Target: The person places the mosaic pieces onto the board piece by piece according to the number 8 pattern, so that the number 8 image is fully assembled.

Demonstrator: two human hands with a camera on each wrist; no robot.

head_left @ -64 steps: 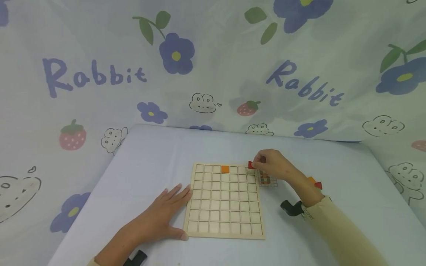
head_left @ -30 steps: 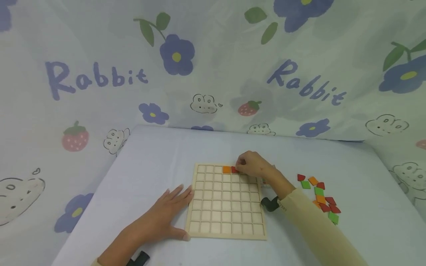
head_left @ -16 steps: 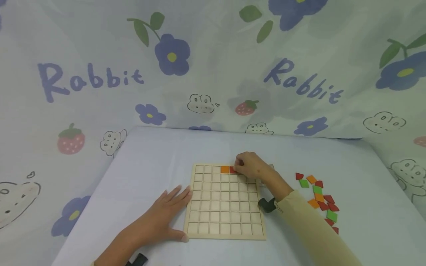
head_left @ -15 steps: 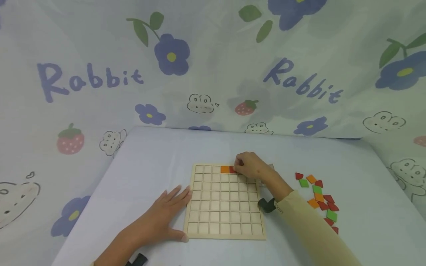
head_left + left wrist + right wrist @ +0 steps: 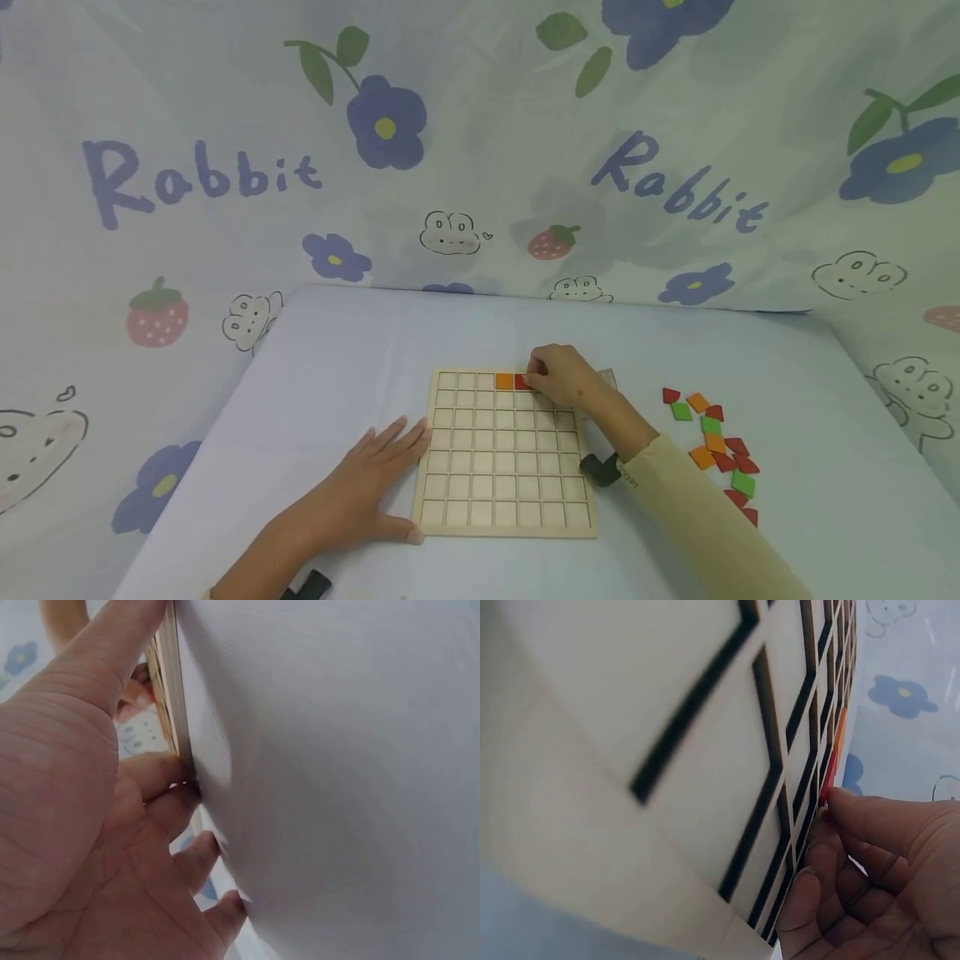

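Note:
A wooden grid board (image 5: 465,531) lies flat on the table. An orange square tile (image 5: 504,382) fills a cell in its far row. Directly right of that tile, a red tile (image 5: 521,382) sits at the neighbouring cell, its right part hidden by my right hand (image 5: 561,377). Thumb and forefinger pinch the red tile, as the right wrist view also shows, where the tile (image 5: 829,778) meets the fingertips. My left hand (image 5: 360,487) lies spread along the board's left side, with fingertips and thumb at the edge. In the left wrist view the fingers reach the board's side (image 5: 174,697).
Several loose red, orange and green tiles, one a green square (image 5: 743,484), are scattered on the table right of the board. A small patterned card (image 5: 608,379) is partly hidden behind my right wrist. A printed cloth (image 5: 480,167) hangs behind the table.
My right hand has carried the red tile left from the board's far right corner to the cell beside the orange tile, then stayed there. The left hand has kept its place.

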